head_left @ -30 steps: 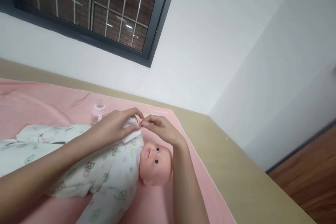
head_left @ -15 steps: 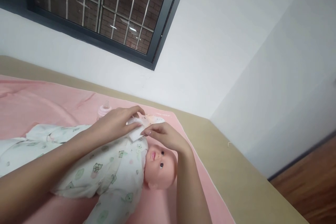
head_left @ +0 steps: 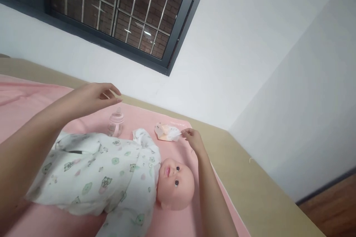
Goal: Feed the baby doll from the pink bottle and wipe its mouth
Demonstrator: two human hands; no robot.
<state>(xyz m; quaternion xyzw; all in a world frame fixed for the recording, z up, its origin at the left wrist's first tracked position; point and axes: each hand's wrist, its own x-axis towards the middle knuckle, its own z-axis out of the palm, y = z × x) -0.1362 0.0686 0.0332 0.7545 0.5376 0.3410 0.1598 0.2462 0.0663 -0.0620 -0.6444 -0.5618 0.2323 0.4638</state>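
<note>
A baby doll (head_left: 175, 185) lies face up on a pink blanket (head_left: 36, 98), wrapped in a white cloth (head_left: 105, 174) printed with small green animals. My left hand (head_left: 93, 98) hovers in the air above a small pink baby bottle (head_left: 115, 123), fingers apart and holding nothing. My right hand (head_left: 193, 139) reaches past the doll's head to a small pack of wipes (head_left: 164, 133). Its fingertips pinch the white wipe (head_left: 176, 133) that sticks out of the pack.
The blanket lies on a tan surface (head_left: 250, 189) that ends at a white wall with a dark-framed barred window (head_left: 116, 11). To the right the tan edge drops to a wooden floor (head_left: 333, 207).
Both hands have left the cloth at the doll's neck. My left hand rose up over the bottle with nothing in it, and my right hand moved back to the wipe pack.
</note>
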